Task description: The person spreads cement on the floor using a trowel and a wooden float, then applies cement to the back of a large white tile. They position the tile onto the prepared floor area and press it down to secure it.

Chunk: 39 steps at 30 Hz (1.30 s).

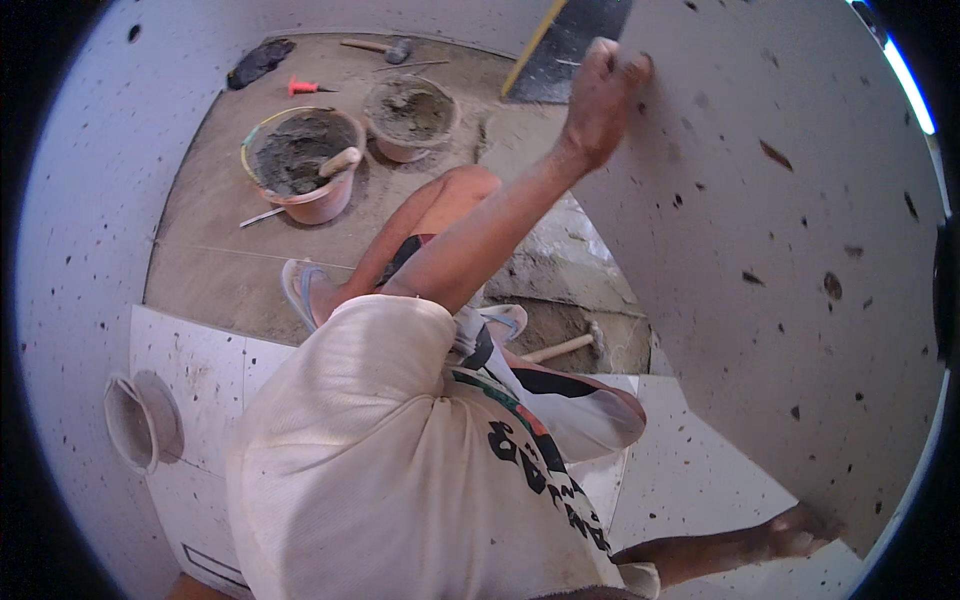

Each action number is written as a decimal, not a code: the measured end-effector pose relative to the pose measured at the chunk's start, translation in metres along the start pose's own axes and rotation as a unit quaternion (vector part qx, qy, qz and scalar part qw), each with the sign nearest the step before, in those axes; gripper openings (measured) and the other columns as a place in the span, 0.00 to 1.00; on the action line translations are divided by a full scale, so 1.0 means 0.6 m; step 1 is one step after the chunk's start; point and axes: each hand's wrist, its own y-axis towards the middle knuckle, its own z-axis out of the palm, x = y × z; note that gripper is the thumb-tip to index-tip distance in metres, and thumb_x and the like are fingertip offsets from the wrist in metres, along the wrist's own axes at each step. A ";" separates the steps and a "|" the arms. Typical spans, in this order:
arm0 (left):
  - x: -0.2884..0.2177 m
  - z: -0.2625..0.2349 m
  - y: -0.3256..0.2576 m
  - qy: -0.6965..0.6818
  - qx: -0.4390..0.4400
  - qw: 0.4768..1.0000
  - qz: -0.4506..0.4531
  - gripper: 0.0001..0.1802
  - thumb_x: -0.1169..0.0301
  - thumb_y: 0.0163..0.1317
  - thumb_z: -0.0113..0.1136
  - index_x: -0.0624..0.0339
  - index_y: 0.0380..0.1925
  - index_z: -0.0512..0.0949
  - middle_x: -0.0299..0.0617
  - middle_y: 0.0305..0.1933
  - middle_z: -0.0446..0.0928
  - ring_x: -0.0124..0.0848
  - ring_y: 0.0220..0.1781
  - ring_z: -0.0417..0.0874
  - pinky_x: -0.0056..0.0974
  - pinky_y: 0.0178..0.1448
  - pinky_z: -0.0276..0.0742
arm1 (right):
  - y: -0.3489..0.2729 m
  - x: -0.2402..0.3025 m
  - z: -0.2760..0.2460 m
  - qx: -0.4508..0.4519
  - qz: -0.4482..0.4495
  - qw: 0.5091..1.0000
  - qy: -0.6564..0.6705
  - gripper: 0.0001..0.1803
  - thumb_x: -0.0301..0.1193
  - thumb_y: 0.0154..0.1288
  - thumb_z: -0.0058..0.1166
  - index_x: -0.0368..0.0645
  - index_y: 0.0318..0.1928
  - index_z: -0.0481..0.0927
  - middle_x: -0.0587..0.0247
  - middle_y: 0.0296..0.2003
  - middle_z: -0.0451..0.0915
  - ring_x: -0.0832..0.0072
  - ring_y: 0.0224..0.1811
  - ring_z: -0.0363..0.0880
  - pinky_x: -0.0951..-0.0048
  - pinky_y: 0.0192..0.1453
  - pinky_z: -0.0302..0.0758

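Observation:
A large pale speckled tile [740,240] stands tilted along my right side. My left hand [603,105] is closed on its far edge, the arm stretched forward. Low at the right, my right hand [800,528] is closed at the tile's near lower corner; its fingers are partly hidden. Beside the tile lies a bed of wet grey mortar [565,255], with a hammer [565,347] resting at its near end. Just beyond my left hand is a dark panel with a yellow edge [570,50], partly hidden by the tile.
Two buckets of mortar [325,205] [405,152] stand ahead on the bare floor, a wooden-handled tool [341,162] in one. Behind them lie a mallet [397,50], a red-handled tool [304,88] and a black bag [260,63]. White floor tiles [195,365] and another bucket [130,425] are at left.

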 end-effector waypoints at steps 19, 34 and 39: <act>-0.224 -0.514 0.159 0.325 -0.144 0.904 0.237 0.26 0.55 0.73 0.40 0.67 0.59 0.66 0.37 0.41 0.75 0.28 0.43 0.75 0.35 0.48 0.71 | -0.235 -0.060 0.386 0.132 0.116 0.963 0.203 0.35 0.44 0.71 0.40 0.36 0.69 0.52 0.36 0.63 0.55 0.45 0.72 0.46 0.42 0.76 0.41; -0.514 -0.784 -0.035 -0.006 0.019 0.984 0.176 0.23 0.48 0.66 0.44 0.57 0.38 0.75 0.45 0.41 0.77 0.38 0.45 0.75 0.47 0.56 0.69 | -0.421 -0.273 0.475 0.452 0.269 0.569 0.633 0.34 0.58 0.70 0.35 0.36 0.48 0.73 0.45 0.42 0.75 0.54 0.49 0.77 0.47 0.63 0.65; -0.556 -0.697 -0.114 0.097 -0.097 0.979 0.151 0.24 0.48 0.67 0.41 0.58 0.35 0.74 0.44 0.39 0.75 0.38 0.44 0.74 0.48 0.57 0.67 | -0.464 -0.261 0.489 0.489 0.357 0.489 0.628 0.36 0.55 0.74 0.22 0.41 0.36 0.80 0.55 0.35 0.76 0.64 0.44 0.77 0.55 0.60 0.66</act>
